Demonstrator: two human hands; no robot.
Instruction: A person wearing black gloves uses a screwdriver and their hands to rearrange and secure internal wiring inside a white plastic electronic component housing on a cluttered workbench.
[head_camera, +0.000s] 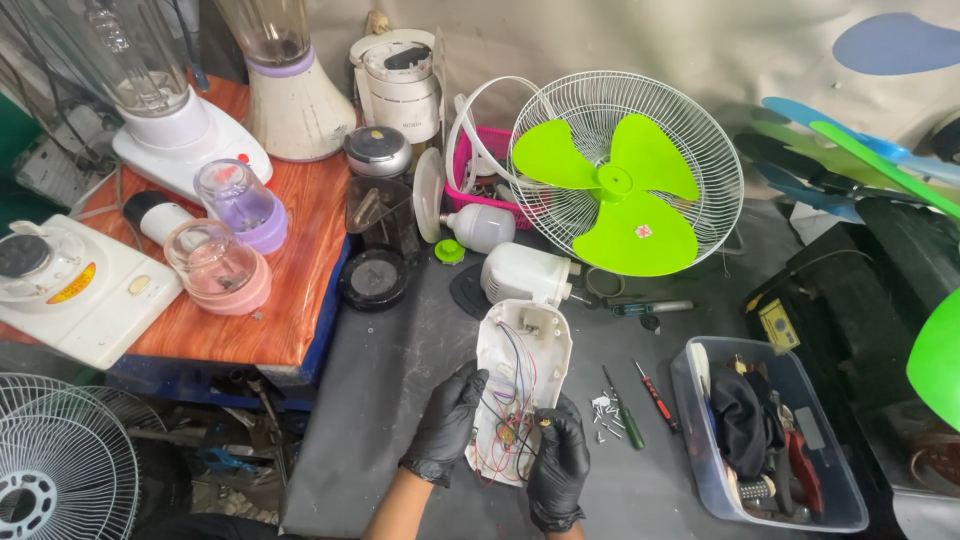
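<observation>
1. I see my left hand (446, 420), in a black glove, gripping the left edge of the white housing (520, 385), which lies open on the grey floor mat (400, 400) in front of me.
2. My right hand (557, 462), gloved too, is pinched on a small part among the thin wires (515, 400) at the housing's near end.
3. Just right of the housing lie loose screws (605, 415), a green screwdriver (625, 412) and a red screwdriver (656, 396).
4. Further right stands a clear tub (700, 440) full of tools.
5. Beyond the housing a fan (625, 172) with green blades leans near the wall, beside a pink basket (480, 170).
6. To the left, a low wood-grain table (300, 280) carries blenders (180, 130) and jars (225, 245).
7. A wire fan guard (60, 460) lies at the lower left.
</observation>
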